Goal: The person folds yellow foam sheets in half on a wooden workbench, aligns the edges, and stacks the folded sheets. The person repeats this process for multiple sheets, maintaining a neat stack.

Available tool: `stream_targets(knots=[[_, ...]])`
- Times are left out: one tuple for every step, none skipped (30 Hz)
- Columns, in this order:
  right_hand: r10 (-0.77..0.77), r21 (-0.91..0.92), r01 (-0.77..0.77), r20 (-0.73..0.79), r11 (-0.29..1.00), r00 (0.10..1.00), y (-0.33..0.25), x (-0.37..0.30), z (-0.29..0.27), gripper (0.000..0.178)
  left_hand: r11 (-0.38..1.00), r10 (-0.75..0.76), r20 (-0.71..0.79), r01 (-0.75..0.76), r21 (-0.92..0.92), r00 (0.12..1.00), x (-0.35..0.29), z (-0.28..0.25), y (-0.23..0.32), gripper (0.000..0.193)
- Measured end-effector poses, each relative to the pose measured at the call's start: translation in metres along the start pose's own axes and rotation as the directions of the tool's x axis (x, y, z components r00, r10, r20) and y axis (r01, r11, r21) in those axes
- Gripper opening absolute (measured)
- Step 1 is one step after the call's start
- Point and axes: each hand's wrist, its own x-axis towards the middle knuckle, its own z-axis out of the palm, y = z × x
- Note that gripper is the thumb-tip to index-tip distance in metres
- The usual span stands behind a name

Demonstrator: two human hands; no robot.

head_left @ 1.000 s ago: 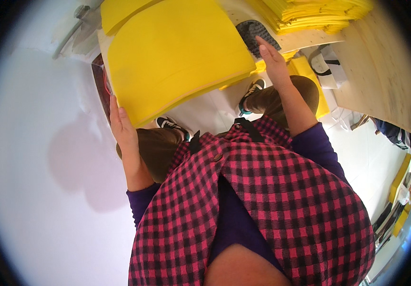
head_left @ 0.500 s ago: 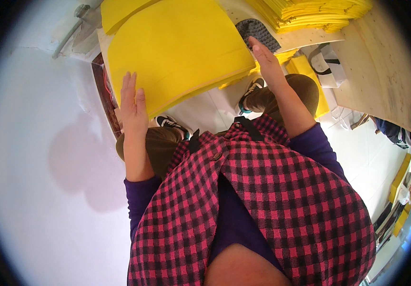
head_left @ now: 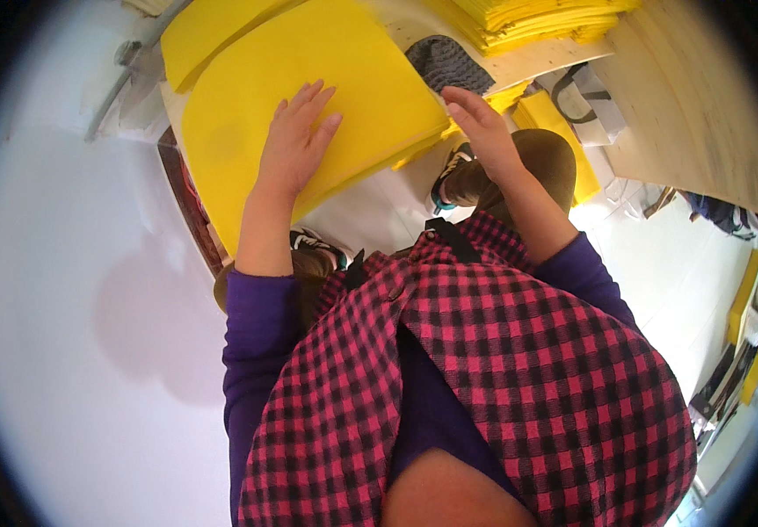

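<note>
A stack of flat yellow sheets [head_left: 308, 53] lies in front of me, its near edge bowed by the lens. My left hand [head_left: 298, 145] is over the near left part of the top sheet, fingers stretched and thumb apart, holding nothing. Whether its palm touches the sheet I cannot tell. My right hand [head_left: 482, 127] hovers by the stack's right corner, thumb and fingers extended with nothing between them. Just beyond it rests a dark grey textured piece of fabric [head_left: 449, 66]. Another yellow sheet [head_left: 207, 35] overlaps the stack's far left side.
A tall pile of folded yellow material [head_left: 537, 22] stands at the far right on a wooden surface [head_left: 537, 57]. Below that are a white bag with dark handles [head_left: 598, 110] and more yellow material [head_left: 554, 132]. A white wall [head_left: 71, 307] borders my left; a wooden panel [head_left: 686, 114] is at right.
My left hand has moved right and farther away, from the stack's left edge to over the top sheet. My right hand has shifted slightly nearer, its fingers bending a little more.
</note>
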Motion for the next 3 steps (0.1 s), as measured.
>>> stream_targets(knots=[[0.026, -0.016, -0.026, 0.002, 1.0, 1.0, -0.0007, 0.0006, 0.0025, 0.037, 1.0, -0.026, 0.013, 0.026, -0.012, 1.0, 0.0018, 0.0044, -0.0023, 0.044], [-0.002, -0.049, 0.003, 0.033, 0.999, 0.999, -0.001, -0.0002, 0.0037, 0.04, 0.995, -0.098, 0.055, 0.099, -0.015, 0.994, 0.0025, 0.0095, -0.0056, 0.045], [0.025, -0.063, -0.023, 0.024, 0.998, 0.999, -0.0014, 0.0006, 0.0067, 0.041, 0.999, -0.04, 0.033, 0.041, -0.027, 0.999, 0.0056, 0.014, -0.0091, 0.045]])
